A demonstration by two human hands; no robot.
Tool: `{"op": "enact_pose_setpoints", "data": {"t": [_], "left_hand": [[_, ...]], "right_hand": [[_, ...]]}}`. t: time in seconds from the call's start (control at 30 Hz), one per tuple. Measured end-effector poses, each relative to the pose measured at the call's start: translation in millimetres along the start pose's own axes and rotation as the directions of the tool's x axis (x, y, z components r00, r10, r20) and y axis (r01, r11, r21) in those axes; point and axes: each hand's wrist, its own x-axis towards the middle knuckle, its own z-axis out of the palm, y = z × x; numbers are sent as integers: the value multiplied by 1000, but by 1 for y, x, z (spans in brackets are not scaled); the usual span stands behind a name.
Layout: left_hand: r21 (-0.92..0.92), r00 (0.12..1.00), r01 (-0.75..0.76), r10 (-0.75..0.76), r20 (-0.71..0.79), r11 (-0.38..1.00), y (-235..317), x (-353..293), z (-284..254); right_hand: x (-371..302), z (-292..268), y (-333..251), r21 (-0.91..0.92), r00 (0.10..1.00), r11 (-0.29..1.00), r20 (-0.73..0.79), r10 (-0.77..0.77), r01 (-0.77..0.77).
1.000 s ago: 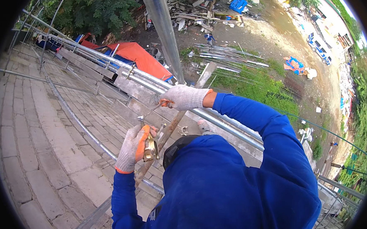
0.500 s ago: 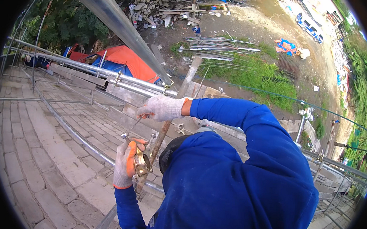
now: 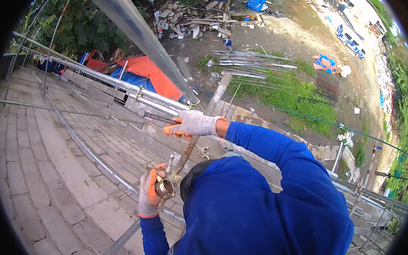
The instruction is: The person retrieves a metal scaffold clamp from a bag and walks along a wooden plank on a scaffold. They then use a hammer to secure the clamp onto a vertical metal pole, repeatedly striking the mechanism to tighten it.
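Nearest the viewer, a blue top fills the foreground. The left hand, in a grey glove with an orange palm, is curled around a brass-coloured clamp. The clamp is held beside a sloping pole, out past the near edge of the grey boards — contact with the pole cannot be confirmed. A bolt stands upright just beyond the left fingers.

The right hand, gloved likewise, grips the end of a dark tool; the tool's free end points left, near the boards' far edge. A second clamp sits just right of the pole.

Beyond the boards run metal rails, with a thick tube slanting above them. Farther off, at ground level: an orange tarpaulin, loose pipes, a person in blue and — farthest — a blue-and-white vehicle.
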Motion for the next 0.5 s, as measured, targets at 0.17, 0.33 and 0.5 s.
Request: {"op": "enact_pose_setpoints", "data": {"t": [0.17, 0.33, 0.5], "left_hand": [[-116, 999, 32, -34, -15, 993, 14, 1, 14], [-64, 993, 39, -46, -108, 997, 9, -16, 7], [-139, 990, 100, -112, -84, 985, -16, -28, -24]], "right_hand": [[-10, 51, 13, 140, 986, 988, 143, -88, 68], [-19, 60, -1, 50, 956, 993, 277, 92, -110], [-11, 98, -11, -157, 964, 987, 260, 61, -20]]}}
